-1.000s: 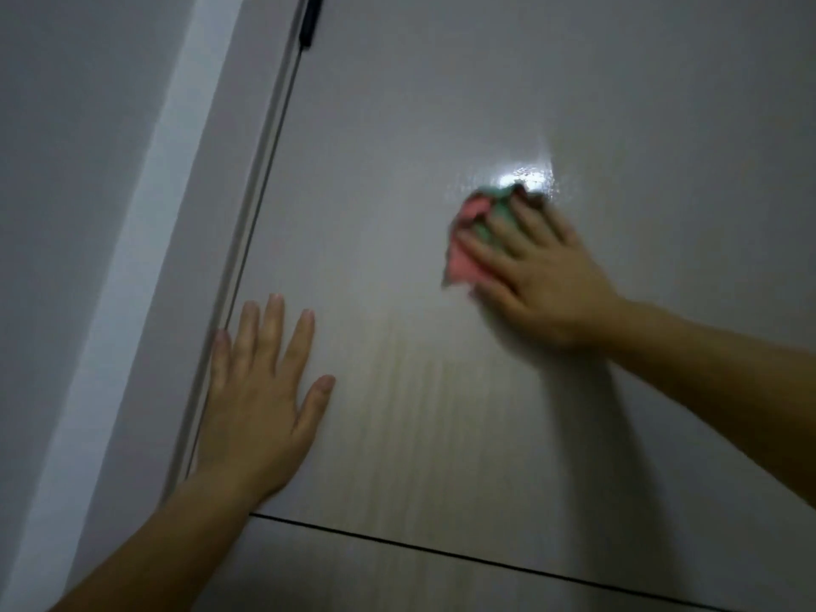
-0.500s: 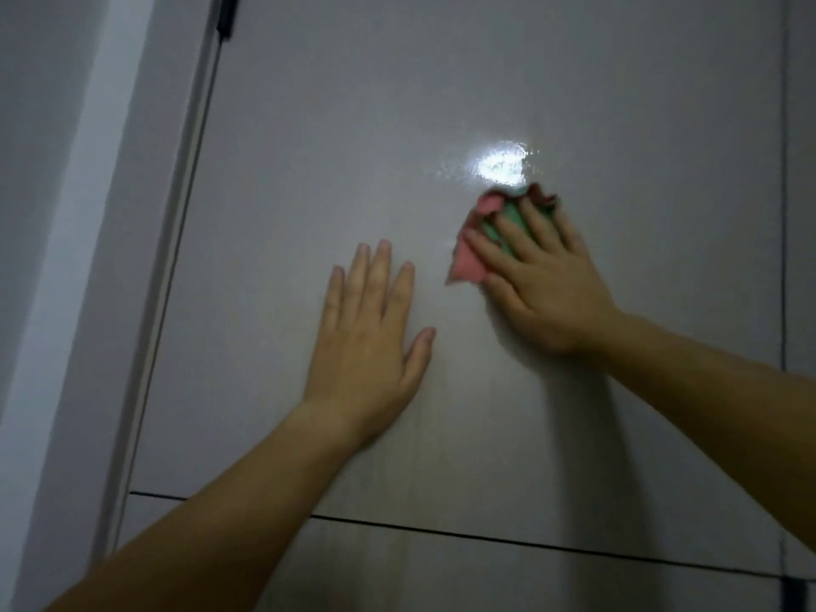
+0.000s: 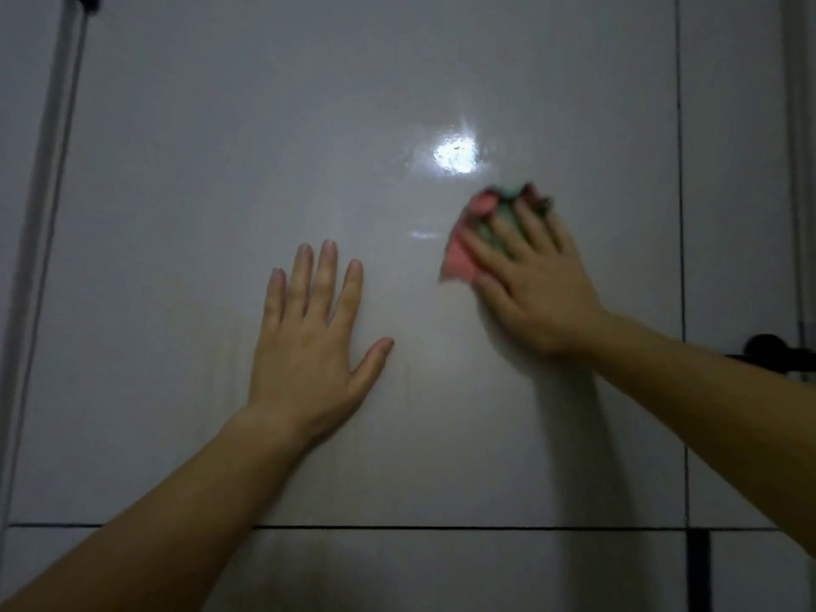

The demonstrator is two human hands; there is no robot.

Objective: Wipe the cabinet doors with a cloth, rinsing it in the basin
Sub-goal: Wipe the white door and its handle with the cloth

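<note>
A glossy pale grey cabinet door (image 3: 265, 148) fills the view, with a bright wet glare spot near its upper middle. My right hand (image 3: 534, 284) presses a bunched pink and green cloth (image 3: 463, 254) flat against the door just below and right of the glare; straight fingers spread over the cloth. My left hand (image 3: 309, 329) lies flat on the door to the left of the cloth, fingers straight and spread, holding nothing. The basin is not in sight.
A metal strip (image 3: 48, 178) runs down the door's left edge. Dark seams mark the door's bottom edge (image 3: 441, 527) and its right edge (image 3: 682, 214). A black knob or handle (image 3: 766, 346) sticks out at the far right, behind my right forearm.
My left hand has moved right from the door's left edge toward the middle. My right hand has slid the cloth rightward across the door. The view has shifted right.
</note>
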